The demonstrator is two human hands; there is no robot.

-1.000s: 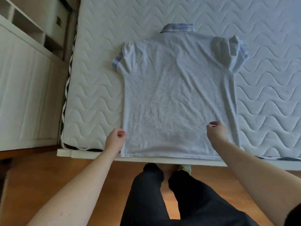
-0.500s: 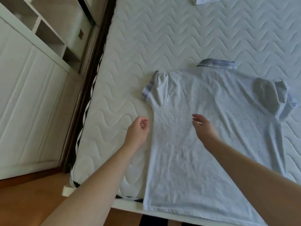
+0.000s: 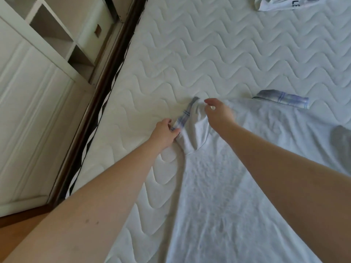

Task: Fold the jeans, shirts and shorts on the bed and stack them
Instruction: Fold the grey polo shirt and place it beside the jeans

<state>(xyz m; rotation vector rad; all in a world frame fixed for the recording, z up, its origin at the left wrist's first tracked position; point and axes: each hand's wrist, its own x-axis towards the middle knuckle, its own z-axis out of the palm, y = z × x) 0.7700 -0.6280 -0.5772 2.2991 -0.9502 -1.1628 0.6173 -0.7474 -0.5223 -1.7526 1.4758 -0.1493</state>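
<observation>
Soft white cloth makes up the shirt (image 3: 228, 186), which lies flat on the bed (image 3: 209, 54). It looks light and floppy, so it should bend wherever it is lifted. The left hand (image 3: 164, 134) pinches the checked edge of the sleeve (image 3: 187, 128). The right hand (image 3: 219, 114) rests at the top of that sleeve, but whether its grip is clamped I cannot tell. The sleeve edge and shoulder seem good places to hold.

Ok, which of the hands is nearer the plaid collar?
Right. The right hand is at the top of the shirt's sleeve, toward the plaid collar; the left hand pinches the sleeve cuff, farther away.
</observation>
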